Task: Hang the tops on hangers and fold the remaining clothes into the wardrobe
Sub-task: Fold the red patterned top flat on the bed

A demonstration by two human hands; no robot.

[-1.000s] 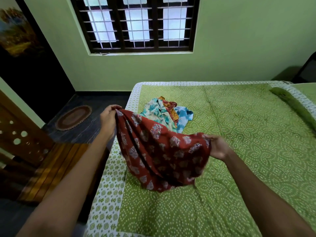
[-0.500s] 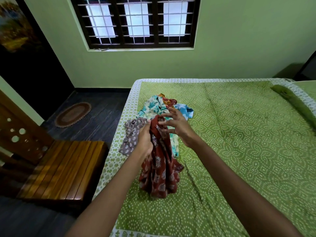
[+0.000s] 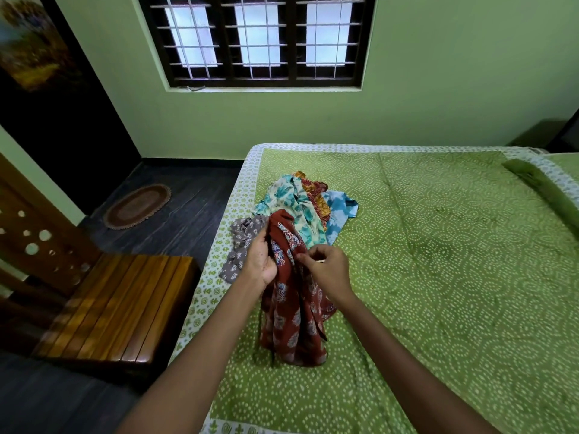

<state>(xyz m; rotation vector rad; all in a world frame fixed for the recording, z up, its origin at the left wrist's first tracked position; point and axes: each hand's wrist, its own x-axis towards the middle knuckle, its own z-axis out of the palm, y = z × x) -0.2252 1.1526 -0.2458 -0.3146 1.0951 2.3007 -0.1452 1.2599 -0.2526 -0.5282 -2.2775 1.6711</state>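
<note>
A rust-red printed garment [image 3: 294, 324] hangs bunched from both hands, its lower end resting on the green bedspread [image 3: 438, 277]. My left hand [image 3: 260, 261] grips its upper left part. My right hand [image 3: 326, 267] pinches a fold of the cloth near the top. Behind them lies a pile of clothes on the bed: a teal floral piece [image 3: 294, 208], an orange-red piece [image 3: 315, 192], a light blue piece [image 3: 340, 211] and a grey printed piece [image 3: 241, 245] at the bed's left edge.
A wooden slatted chair [image 3: 119, 305] stands left of the bed. An oval mat [image 3: 138, 206] lies on the dark floor. A barred window [image 3: 253, 39] is in the green wall. A green pillow [image 3: 545, 189] lies at the bed's far right.
A second ago the red garment was spread wide between my hands. My hands came together and gathered it into a hanging bunch. My right hand went from fingers spread to pinching the cloth.
</note>
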